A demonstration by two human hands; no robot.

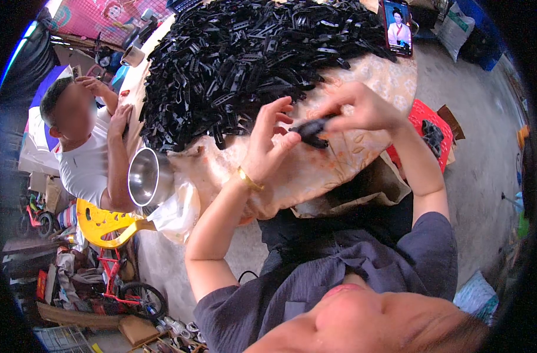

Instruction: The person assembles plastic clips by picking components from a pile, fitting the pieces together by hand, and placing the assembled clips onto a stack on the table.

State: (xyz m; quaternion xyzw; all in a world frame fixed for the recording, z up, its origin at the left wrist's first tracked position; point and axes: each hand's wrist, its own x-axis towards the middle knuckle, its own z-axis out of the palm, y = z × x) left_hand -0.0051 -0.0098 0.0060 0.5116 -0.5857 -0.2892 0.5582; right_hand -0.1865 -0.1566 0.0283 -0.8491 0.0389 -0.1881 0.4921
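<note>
Both hands work just above the near edge of the counter [333, 170], which wears a pale flowered cloth. The right hand [362, 109] pinches one end of a small black plastic clip [311, 130], its fingers closed on it. The left hand [271, 141], a gold bangle [249, 179] on the wrist, meets the other end with thumb and forefinger while its remaining fingers spread open; whether it truly grips the piece is hard to tell. Behind lies a large heap of black clips [251, 59]. A steel bowl [148, 176] sits at the counter's left edge beside another person [86, 153], and a phone [398, 26] stands at the far side.
</note>
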